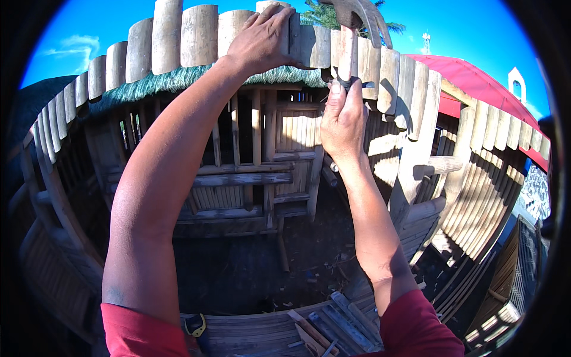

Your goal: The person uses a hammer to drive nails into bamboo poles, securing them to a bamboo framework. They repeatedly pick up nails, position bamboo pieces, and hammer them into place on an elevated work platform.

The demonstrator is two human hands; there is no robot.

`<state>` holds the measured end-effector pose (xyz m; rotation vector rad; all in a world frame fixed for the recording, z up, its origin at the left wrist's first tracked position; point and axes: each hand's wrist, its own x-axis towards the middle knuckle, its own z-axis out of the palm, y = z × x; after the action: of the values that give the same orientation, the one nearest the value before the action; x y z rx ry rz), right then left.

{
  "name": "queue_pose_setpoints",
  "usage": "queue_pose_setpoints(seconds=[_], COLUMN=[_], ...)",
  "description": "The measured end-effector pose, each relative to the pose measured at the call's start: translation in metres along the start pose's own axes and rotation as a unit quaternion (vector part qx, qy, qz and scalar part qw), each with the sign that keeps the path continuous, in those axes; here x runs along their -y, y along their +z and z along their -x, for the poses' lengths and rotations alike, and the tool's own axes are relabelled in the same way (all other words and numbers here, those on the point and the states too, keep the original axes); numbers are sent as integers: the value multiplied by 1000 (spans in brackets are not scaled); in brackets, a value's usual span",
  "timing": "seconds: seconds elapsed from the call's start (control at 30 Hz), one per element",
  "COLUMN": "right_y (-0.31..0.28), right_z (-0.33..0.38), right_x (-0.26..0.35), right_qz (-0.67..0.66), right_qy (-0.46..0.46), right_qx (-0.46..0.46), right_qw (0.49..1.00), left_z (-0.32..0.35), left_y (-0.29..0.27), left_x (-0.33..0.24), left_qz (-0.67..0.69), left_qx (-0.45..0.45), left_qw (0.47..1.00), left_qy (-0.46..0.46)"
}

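Observation:
My left hand (264,38) is raised high and grips the rounded top of a split bamboo slat (300,43) in the curved fence. My right hand (343,119) is closed around the wooden handle of a claw hammer (357,18). The hammer's metal head is lifted above the slat tops, just right of my left hand. The row of bamboo slats (169,38) runs in an arc across the top and down the right side. Both forearms reach up from red sleeves at the lower edge.
Behind the slats stands a bamboo hut wall (256,166) with a thatched green edge (178,77). Loose bamboo pieces (321,327) and a yellow-black tool (195,325) lie on a slatted surface below. A red roof (476,77) rises at the right. Dark ground with debris lies beneath.

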<state>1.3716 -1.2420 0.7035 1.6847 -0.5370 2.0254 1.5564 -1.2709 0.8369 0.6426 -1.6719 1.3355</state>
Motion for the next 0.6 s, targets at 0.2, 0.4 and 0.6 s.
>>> queue_pose_setpoints(seconds=[0.2,0.4,0.6], right_y=[2,3,-40], right_z=[4,-20,47], right_x=[-2,7,23], right_qz=[117,129,21], right_qy=[80,186,190], right_qx=[137,189,177], right_qw=[980,955,965], left_z=[0,1,105], left_y=[20,11,1], left_x=[8,2,-52], left_qz=[-6,19,112], left_qx=[10,2,19], left_qw=[1000,999,984], left_qy=[-19,-26,-135])
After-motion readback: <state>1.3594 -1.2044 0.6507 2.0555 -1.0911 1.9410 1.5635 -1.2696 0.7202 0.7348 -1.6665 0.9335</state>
